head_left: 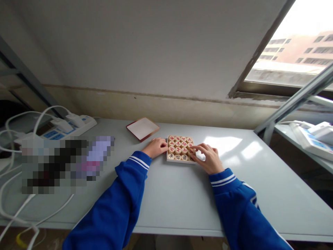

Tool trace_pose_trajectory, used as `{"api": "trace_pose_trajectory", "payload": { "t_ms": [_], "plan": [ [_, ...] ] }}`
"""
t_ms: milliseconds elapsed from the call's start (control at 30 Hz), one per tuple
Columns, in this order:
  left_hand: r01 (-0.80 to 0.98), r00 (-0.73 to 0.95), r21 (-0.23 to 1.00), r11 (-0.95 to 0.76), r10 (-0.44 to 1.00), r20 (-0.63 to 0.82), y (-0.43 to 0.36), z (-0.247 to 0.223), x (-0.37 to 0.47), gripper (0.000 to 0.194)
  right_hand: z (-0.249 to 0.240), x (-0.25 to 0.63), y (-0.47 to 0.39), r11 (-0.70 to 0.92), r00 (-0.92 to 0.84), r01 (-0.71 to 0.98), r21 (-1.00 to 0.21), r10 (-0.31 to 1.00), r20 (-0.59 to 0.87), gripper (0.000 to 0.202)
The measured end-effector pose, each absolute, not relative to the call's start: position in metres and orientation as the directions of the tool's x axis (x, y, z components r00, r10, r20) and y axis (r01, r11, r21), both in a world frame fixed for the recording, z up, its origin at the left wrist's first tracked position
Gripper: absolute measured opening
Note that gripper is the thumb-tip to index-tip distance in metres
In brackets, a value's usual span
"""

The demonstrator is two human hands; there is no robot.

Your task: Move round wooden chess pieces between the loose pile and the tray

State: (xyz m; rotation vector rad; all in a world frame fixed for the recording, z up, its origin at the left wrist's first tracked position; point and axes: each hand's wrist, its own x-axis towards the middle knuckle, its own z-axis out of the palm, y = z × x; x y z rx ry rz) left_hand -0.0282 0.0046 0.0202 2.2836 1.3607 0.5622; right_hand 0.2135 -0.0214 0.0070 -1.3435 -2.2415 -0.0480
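Note:
A small open box (168,159) of round wooden chess pieces (178,144), marked in red and black, lies on the grey table (182,198). My left hand (156,147) rests against the box's left side, fingers curled. My right hand (208,157) is at the box's right edge, its fingertips touching the pieces in the rightmost column. Both arms wear blue sleeves with white stripes.
The box's lid (143,128), red-edged, lies upside down behind and left of the box. A white power strip (68,127) with plugs and white cables sits at far left beside a blurred-out patch. A metal frame post (291,104) and a second power strip (310,139) stand at right.

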Motion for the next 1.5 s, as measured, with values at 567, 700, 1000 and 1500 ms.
{"api": "trace_pose_trajectory", "payload": {
  "t_ms": [567,700,1000,1500],
  "plan": [
    [0.72,0.435,0.557,-0.414,0.895,0.102,0.005,0.021,-0.029,0.031,0.019,0.221,-0.022,0.411,-0.265,0.883,-0.229,0.836,0.481,0.021],
    [0.714,0.436,0.581,-0.392,0.897,0.07,0.004,0.022,-0.029,0.033,0.022,0.259,-0.023,0.207,-0.107,0.94,-0.27,0.933,0.345,0.03],
    [0.78,0.358,0.524,-0.342,0.931,0.075,0.002,0.024,-0.024,0.032,0.011,0.282,-0.024,0.183,-0.091,0.838,-0.514,0.976,0.198,0.038],
    [0.823,0.296,0.474,-0.312,0.949,0.11,0.001,0.018,-0.024,0.031,0.01,0.26,-0.009,0.122,-0.071,0.97,-0.212,0.97,0.232,0.049]
  ]
}}
